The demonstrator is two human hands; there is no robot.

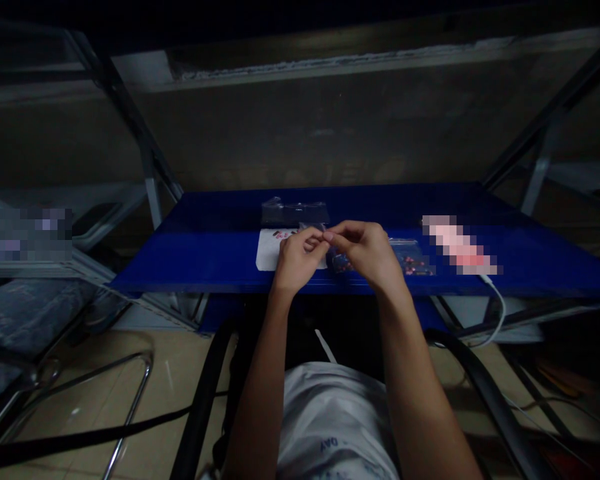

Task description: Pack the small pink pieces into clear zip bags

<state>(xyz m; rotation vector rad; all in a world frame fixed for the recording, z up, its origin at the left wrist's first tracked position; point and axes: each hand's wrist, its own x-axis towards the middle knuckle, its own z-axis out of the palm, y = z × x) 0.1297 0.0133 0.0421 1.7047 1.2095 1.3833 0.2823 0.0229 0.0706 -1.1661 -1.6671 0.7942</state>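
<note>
My left hand [301, 261] and my right hand [367, 248] meet over the blue table, their fingertips pinched together. Whatever lies between them is too small and dark to make out. Under my left hand is a white sheet or pad [267, 255], partly covered, with a few small pink and dark pieces [283, 235] near its top edge. Beside and partly behind my right hand lies a clear plastic bag [410, 257] holding several small pink and dark pieces. Beyond the white sheet is another clear bag [294, 213], lying flat.
The blue table [205, 253] has a metal frame at both sides. On its right lies a blurred-out pink object [455, 243] with a white cable [503, 307] hanging over the front edge. Black chair armrests [200, 400] flank my body. Behind the table stands a wall.
</note>
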